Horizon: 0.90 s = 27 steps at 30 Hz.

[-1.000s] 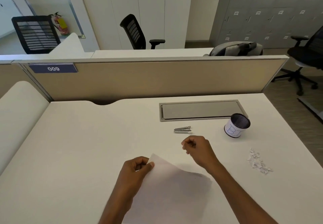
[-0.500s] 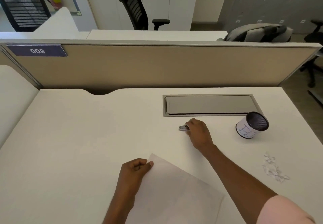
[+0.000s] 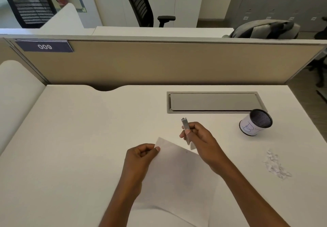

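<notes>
Holding one sheet of paper (image 3: 178, 179) over the near edge of the worktop (image 3: 79, 147), about midway along it. Our left hand (image 3: 139, 157) pinches the sheet's far corner between thumb and curled fingers (image 3: 144, 153). The corner is lifted slightly; the rest slopes back towards us.

Our right hand (image 3: 200, 141) grips a small silver metal clipper (image 3: 185, 127), fingers wrapped round its lower half. Its free end points up and away, just beyond the sheet's far edge. We cannot tell whether tool and paper touch.

Handling, as we judge it: the sheet is light, thin and floppy. It will sag, crease or tear if held by one corner alone, so we should grip close to where the tool will bite and keep that edge taut. The clipper is stiff, smooth and likely slippery; a hold well down the body suits it.

Count:
- one sheet
- one clipper
- one mesh cup (image 3: 255, 122) with a paper label, towards the far right corner
- one cable hatch (image 3: 214, 102) beside the cup
- one loose heap of paper scraps (image 3: 276, 164) near the right edge, pieces too small to number
</notes>
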Available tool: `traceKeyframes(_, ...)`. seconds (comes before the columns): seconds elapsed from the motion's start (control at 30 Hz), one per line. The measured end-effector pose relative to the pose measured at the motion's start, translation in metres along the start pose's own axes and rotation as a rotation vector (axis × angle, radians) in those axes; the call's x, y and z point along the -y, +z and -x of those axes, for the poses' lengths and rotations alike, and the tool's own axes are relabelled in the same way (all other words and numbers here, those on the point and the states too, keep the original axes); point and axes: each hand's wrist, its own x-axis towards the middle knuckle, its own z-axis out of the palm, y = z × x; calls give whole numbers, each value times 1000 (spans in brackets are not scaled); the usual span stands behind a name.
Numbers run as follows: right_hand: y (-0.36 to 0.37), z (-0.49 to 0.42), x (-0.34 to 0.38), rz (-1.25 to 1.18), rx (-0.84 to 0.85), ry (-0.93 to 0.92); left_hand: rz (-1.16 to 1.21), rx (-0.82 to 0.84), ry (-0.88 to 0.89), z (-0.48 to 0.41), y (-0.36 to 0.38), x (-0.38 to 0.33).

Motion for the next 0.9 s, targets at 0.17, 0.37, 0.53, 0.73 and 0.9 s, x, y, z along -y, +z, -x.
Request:
traceKeyframes(0.17,10,57,37,-102,44,-98,0,-10,109,35,7,-22)
traceKeyframes(0.37,20,114,53,52,-1,-139,-9,11,220,86,10,-40)
traceKeyframes(0.53,22,145,62,152,-18,-203,-23,15,300,117,9,-44)
traceKeyframes(0.73,22,170,71,192,-49,-274,-62,-3,388,143,5,-44)
traceKeyframes(0.9,25,187,79,184,-69,-295,-99,-5,429,159,2,-43)
